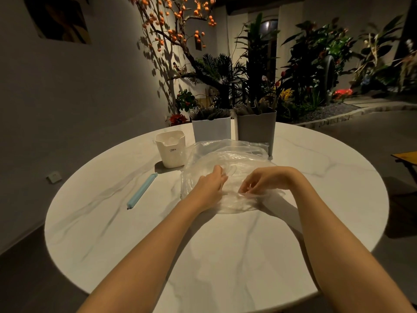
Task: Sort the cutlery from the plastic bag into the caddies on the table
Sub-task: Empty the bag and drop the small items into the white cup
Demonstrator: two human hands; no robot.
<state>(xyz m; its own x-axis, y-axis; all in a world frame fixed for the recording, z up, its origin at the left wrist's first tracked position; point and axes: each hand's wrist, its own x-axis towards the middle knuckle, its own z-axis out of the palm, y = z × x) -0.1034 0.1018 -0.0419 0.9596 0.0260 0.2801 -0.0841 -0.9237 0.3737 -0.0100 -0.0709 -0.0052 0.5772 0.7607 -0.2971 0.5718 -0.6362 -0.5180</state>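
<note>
The fingers (222, 175) of the left hand (211, 186) reach into the plastic bag (228, 154); I cannot tell if they hold anything. Far left on the round white table (112, 233) lies a blue clip (142, 190), then a cream caddy (171, 148), a white caddy (211, 129) and a grey caddy (256, 129) full of cutlery. The right hand (264, 179) pinches the bag's near edge. Plants (304, 64) fill the dim room behind.
</note>
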